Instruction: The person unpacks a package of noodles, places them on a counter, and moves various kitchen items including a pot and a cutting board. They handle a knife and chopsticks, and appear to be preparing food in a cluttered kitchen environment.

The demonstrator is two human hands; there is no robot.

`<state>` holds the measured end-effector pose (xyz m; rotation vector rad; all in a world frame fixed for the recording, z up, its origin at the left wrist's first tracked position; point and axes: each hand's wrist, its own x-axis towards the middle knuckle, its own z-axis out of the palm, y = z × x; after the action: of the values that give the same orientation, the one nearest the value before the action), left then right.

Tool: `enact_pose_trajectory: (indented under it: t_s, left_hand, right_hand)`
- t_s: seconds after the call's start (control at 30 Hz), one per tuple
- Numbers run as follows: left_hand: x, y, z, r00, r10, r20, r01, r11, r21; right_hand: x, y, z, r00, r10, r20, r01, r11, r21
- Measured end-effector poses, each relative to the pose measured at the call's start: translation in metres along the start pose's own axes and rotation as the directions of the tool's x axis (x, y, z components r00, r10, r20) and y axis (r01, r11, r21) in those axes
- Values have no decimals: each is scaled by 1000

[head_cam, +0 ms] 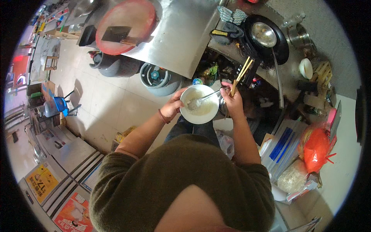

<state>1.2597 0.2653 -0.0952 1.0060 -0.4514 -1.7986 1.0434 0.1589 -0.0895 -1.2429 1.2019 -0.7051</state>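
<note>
My left hand [171, 108] grips the left rim of a white bowl [200, 119], thumb over the edge. Pale yellowish-white contents cover the bowl's bottom; whether they are liquid or paste is unclear. In my right hand [235, 103] are a metal spoon [211, 94] and wooden chopsticks [244, 69]. The spoon slants down to the left, its head in the bowl among a whitish clump. Upward and to the right point the chopsticks, clear of the bowl. The bowl is held in the air in front of my body, above my legs.
Ahead, a stainless steel table [182, 37] carries a round red-rimmed chopping board [139, 17] with a cleaver [116, 34]. Gas cylinders [156, 82] stand below. At right are a black wok [282, 49], a long-handled ladle [264, 34], a small bowl [306, 69] and a red plastic bag [314, 148].
</note>
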Motion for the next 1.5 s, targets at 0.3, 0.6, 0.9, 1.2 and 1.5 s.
enact_pose_trajectory:
  t_s: [0.3,0.6,0.9,1.2,1.5]
  left_hand:
    - [52,-46,-17,971,-225,-79,212,967,-137]
    - [173,-150,-68,841,-354,-409,269,930,-252]
    - [322,-226,-118,449,-17,-893,681,654,330]
    - [327,-213,-100,551,266,-791,647,463,606]
    - [218,-194,-97,836,-234,-496,76,945,-318]
  right_hand:
    - [-29,29,-15,986,24,168,0,990,-141]
    - [-1,140,-16,961,-261,94,277,892,-358]
    - [36,200,-17,975,-221,28,220,936,-276]
    - [40,195,-31,971,-239,11,226,901,-371]
    - [23,177,-14,969,-246,25,235,885,-401]
